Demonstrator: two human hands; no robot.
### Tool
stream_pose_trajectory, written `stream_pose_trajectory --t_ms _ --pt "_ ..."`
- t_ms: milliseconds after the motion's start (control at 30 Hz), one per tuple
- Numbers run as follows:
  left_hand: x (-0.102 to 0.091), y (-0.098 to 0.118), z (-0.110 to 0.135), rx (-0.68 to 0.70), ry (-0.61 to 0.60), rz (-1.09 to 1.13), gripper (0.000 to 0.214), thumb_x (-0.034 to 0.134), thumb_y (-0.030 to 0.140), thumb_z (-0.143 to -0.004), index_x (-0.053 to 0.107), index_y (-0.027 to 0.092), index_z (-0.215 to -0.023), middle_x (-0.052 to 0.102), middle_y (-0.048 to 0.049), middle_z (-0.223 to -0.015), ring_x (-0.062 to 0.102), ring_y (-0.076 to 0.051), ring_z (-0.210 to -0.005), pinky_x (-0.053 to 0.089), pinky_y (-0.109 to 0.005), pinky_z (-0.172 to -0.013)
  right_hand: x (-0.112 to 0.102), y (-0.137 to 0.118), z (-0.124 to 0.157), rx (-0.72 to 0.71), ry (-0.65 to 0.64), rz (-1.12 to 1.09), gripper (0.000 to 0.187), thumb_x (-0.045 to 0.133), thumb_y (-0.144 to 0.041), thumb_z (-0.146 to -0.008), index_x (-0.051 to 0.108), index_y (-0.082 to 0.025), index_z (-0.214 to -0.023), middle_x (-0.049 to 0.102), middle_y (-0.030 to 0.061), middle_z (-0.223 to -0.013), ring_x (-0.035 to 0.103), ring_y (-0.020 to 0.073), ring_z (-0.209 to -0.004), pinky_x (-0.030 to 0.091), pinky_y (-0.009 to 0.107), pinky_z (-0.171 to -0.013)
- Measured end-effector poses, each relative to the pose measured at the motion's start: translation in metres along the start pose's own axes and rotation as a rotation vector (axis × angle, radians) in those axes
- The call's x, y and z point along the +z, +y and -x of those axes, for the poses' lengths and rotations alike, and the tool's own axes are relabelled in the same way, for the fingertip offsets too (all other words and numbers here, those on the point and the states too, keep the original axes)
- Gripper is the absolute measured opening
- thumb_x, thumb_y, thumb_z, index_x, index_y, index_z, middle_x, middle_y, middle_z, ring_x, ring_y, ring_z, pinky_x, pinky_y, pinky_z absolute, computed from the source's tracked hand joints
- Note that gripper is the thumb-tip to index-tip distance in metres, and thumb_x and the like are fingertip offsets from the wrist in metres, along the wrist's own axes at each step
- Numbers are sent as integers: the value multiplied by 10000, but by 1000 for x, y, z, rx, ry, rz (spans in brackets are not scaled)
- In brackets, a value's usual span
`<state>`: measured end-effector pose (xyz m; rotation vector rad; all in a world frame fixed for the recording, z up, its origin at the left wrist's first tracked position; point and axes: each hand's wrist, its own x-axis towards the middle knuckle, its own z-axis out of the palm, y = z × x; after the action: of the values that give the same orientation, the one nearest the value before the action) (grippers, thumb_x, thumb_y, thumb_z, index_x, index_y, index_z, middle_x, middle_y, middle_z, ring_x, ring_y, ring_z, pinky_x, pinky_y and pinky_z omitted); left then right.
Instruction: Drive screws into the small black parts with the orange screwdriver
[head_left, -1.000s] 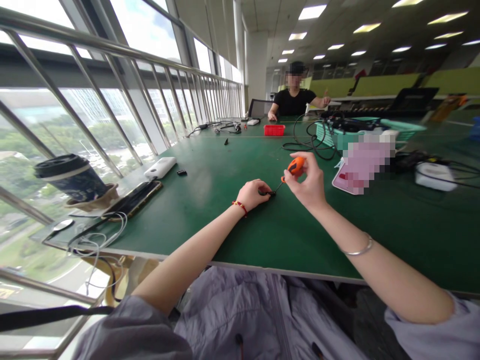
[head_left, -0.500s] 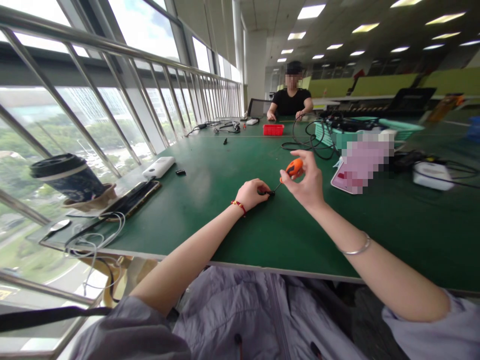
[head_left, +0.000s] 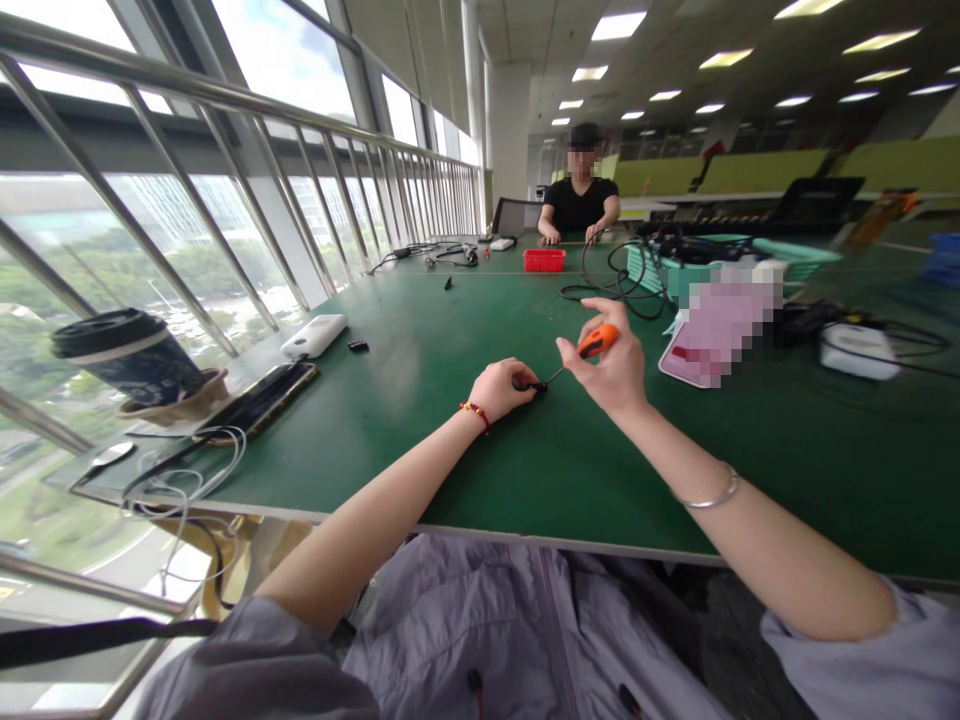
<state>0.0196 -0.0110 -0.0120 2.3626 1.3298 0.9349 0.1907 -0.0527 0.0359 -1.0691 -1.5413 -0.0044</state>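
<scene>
My left hand (head_left: 501,388) rests on the green table (head_left: 360,440), its fingers pinching a small black part (head_left: 535,386) whose kind I cannot make out. In my right hand (head_left: 615,372) is a screwdriver (head_left: 598,341) with an orange and black handle. Its thin shaft slants down to the left, and the tip meets the black part or lies right beside it. The handle leans back between my thumb and fingers.
A red basket (head_left: 544,261) stands ahead, with a person (head_left: 580,205) behind it. Right are a green basket (head_left: 806,258) of cables and a pink phone-like object (head_left: 686,362). Left are a cup (head_left: 131,360), a phone (head_left: 259,402), a white device (head_left: 315,335) and a small black piece (head_left: 358,346).
The screwdriver handle has tipped lower and to the right, and my right fingers have shifted on it. My left hand stays on the black part.
</scene>
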Motion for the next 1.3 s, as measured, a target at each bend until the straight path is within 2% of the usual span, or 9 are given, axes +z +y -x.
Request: stream_pose_trajectory --t_ms 100,167,267,400,467,533,633,833,1300 --pt "0 0 0 4 -3 2 149 632 180 -671 707 172 -799 657 -14 -807 612 -125 -728 507 -230 -689 -1 -3 -1 57 -40 21 260 563 -475 -747 585 -218 -771 516 -31 -540 509 141 -533 372 248 -547" --pt "-1 1 0 1 -3 1 148 631 176 -670 706 171 -798 656 -13 -808 611 -124 -728 505 -230 -689 -1 -5 -1 69 -79 -12 249 543 -432 -766 557 -212 -651 535 -18 -549 497 131 -518 367 248 -541" --pt "-1 2 0 -4 -2 -5 147 633 176 -668 705 170 -796 654 -14 -809 611 -127 -731 502 -233 -688 0 -3 0 69 -59 -15 175 582 -363 -724 591 -215 -817 564 -19 -630 497 130 -526 383 254 -540" --pt "-1 2 0 -2 -2 -20 150 635 172 -666 705 173 -799 655 -13 -808 613 -129 -736 503 -233 -691 1 -1 0 48 27 35 470 655 -418 -655 533 -222 -1064 572 -19 -695 523 152 -550 402 268 -541" --pt "-1 2 0 4 -6 -19 153 632 174 -669 706 174 -803 656 -12 -808 613 -128 -734 505 -233 -697 0 -2 0 78 45 61 387 634 -464 -680 565 -225 -976 554 -27 -623 518 154 -526 391 268 -538" --pt "0 1 0 6 -11 -16 152 628 176 -670 706 174 -801 657 -11 -808 613 -127 -730 506 -233 -698 -2 -4 -1 92 28 58 250 574 -472 -737 576 -225 -776 527 -25 -547 510 151 -511 381 263 -538" --pt "0 1 0 4 -9 -13 152 625 170 -665 706 176 -793 657 -10 -808 612 -126 -728 505 -230 -695 -4 -6 -1 47 -4 0 289 513 -435 -781 482 -223 -586 517 -10 -512 497 142 -510 379 256 -537" --pt "-1 2 0 0 -3 1 159 634 177 -658 704 162 -800 655 -14 -798 610 -130 -721 500 -236 -687 -5 -9 2 -18 -58 -125 286 509 -390 -779 433 -222 -560 508 -16 -500 472 124 -494 379 246 -534" --pt "-1 2 0 -2 3 0 155 637 176 -659 703 162 -799 652 -12 -800 606 -121 -702 499 -233 -681 -1 -8 4 -2 -126 -59 279 518 -395 -767 444 -217 -565 501 -20 -494 467 124 -492 368 242 -535"
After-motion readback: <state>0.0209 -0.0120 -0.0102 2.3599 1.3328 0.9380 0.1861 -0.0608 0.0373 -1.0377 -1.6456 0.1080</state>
